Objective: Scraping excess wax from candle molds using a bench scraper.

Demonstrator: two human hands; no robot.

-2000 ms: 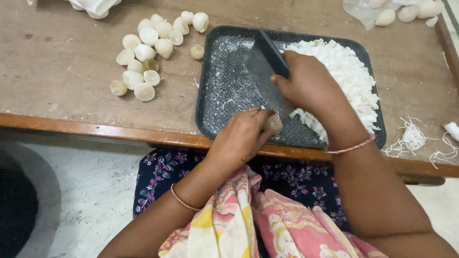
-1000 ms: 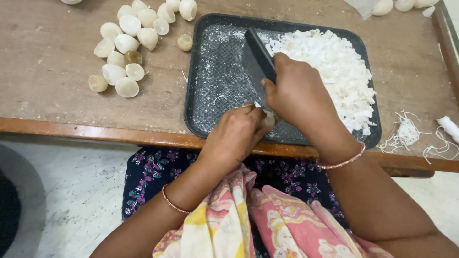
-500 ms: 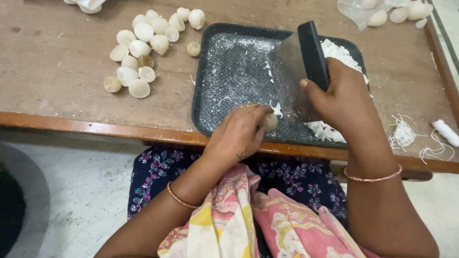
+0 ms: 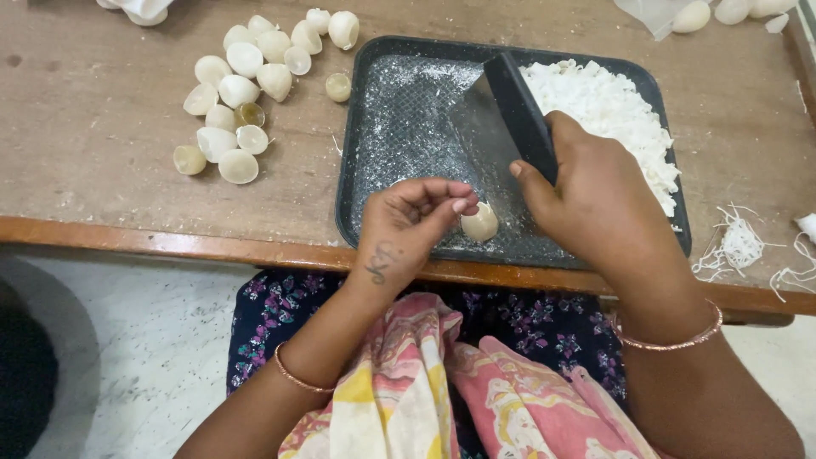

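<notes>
- Where the black tray (image 4: 357,183) sits at the near edge of the wooden tabletop (image 4: 102,153), both hands work over it.
- Right hand (image 4: 595,200): fingers closed round the black handle of a flat scraper (image 4: 501,136), its blade slanting down to the tray's near floor.
- Left hand (image 4: 408,225): over the tray's near rim, fingers loosely curled, tips pinched lightly together, holding nothing I can make out.
- Small pale round piece (image 4: 480,223): lies on the tray floor just beside the left fingertips, close against the blade's lower edge; cannot tell whether they touch.
- White shavings (image 4: 612,110): heaped in the tray's far right part, behind the scraper.
- Pale shell halves (image 4: 242,85): scattered cluster on the tabletop, left of the tray.
- White thread scraps (image 4: 735,242): on the tabletop, right of the tray.
</notes>
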